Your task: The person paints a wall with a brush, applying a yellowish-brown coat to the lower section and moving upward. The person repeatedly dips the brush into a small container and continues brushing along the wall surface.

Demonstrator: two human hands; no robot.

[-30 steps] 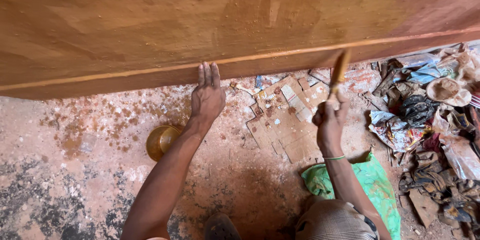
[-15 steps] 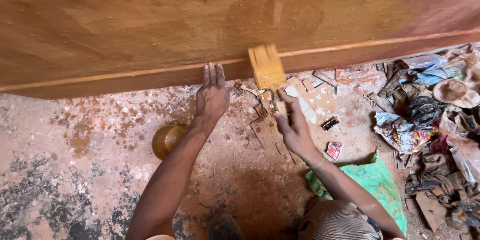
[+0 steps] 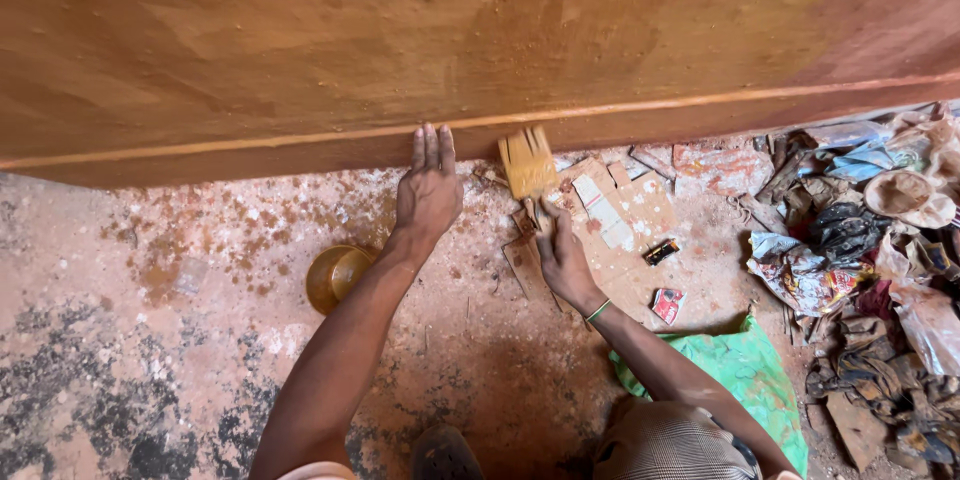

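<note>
While the left hand presses flat with straight fingers against the orange-brown painted wall at centre frame, the right hand grips a wide paint-soaked brush; drips may spatter the floor.

Flat paintbrush: wide, ochre-coated bristles splayed upward against orange-brown wall base, handle pointing down, approx. upright.

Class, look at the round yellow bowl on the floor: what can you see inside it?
The bowl beside the left forearm shows a glossy yellow-brown inside; whether that is paint or bare bowl cannot be told. The left hand presses the wall; the right hand holds the brush.
</note>
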